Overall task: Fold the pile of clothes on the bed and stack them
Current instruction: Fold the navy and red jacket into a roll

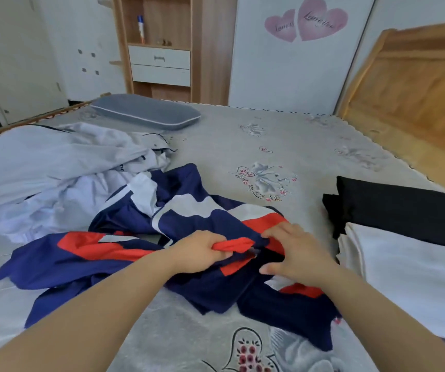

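Garment in hand: the navy, red and white jacket lies crumpled on the bed, right in front of the person, spread from about 9 o'clock out to 4 o'clock of the two hands.
Long axis: hard to call, it's bunched, but the bulk runs left to right across the bed, with most of the cloth trailing toward 9 and 10 o'clock.
Left hand: the left hand is clamped on a red fold, fingers curled round it.
Right hand: the right hand sits just beside it at 3 o'clock, fingers bent down onto the cloth; whether it pinches or only presses I cannot tell.
Nearer hand: both are on the same red edge, close together (the left looks to have the firmer hold).
Coming move: I'd judge they need to draw apart along that edge to spread the jacket flat.
Still to fold: a pale grey and white heap at 10 o'clock, touching the jacket.
Done stack: at 3 o'clock, well apart, a folded black piece beside a folded white piece.
Containers: none on the bed.
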